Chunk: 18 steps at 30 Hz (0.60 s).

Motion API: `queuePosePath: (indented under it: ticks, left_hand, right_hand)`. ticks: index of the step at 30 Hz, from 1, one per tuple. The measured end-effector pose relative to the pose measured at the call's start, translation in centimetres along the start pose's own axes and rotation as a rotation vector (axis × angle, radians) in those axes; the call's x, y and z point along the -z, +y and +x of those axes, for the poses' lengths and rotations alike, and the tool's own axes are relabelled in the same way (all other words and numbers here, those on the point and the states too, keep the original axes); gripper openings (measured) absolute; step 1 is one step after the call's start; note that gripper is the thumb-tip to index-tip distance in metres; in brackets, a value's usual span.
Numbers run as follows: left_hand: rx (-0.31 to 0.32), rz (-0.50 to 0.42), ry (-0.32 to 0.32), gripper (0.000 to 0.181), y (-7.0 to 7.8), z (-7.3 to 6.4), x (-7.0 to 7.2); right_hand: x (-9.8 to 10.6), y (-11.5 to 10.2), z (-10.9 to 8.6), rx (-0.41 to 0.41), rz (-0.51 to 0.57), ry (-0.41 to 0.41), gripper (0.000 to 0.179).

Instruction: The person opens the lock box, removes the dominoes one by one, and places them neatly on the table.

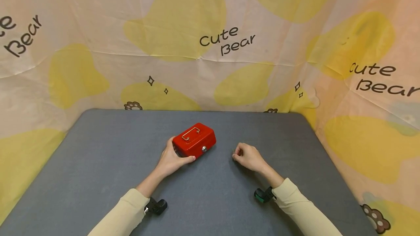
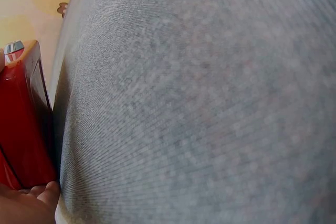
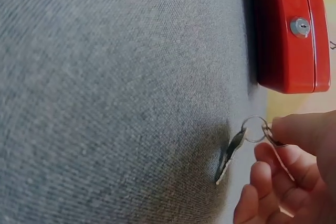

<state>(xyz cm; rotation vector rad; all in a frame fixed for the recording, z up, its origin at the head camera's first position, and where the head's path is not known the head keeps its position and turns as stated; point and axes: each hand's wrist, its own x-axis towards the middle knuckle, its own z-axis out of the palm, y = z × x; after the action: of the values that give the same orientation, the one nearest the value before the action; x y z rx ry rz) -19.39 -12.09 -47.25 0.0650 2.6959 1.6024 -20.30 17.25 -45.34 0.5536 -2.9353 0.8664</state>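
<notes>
A red cash box [image 1: 197,140] with a wire handle on its lid is at mid-table. My left hand [image 1: 172,160] grips its left end, thumb on the front side and fingers behind. The front carries a round silver lock [image 3: 300,27], its keyhole facing my right hand. In the left wrist view, the dark underside of the box shows close over the tabletop. To the right of the box, my right hand [image 1: 250,158] pinches a key [image 3: 283,160] between thumb and fingers. A thin ring [image 3: 254,116] joins it to a second key [image 3: 231,153], which dangles over the table.
A grey cloth-covered table [image 1: 98,177] lies under both hands. Printed fabric [image 1: 177,21] with yellow patches and "Cute Bear" lettering hangs behind and at the sides. Each wrist wears a small dark camera [image 1: 157,206].
</notes>
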Motion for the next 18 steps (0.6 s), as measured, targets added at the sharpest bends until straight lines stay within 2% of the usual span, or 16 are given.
queuePosePath:
  ticks: [9, 18]
  left_hand:
    - [0.007, -0.003, -0.005, 0.098, -0.09, -0.05, -0.02]
    - [0.0, 0.009, -0.006, 0.098, 0.02, -0.04, 0.01]
  right_hand:
    - [-0.19, -0.39, 0.24, -0.016, 0.074, 0.012, 0.014]
    - [-0.62, -0.5, 0.5, -0.015, 0.1, 0.018, 0.011]
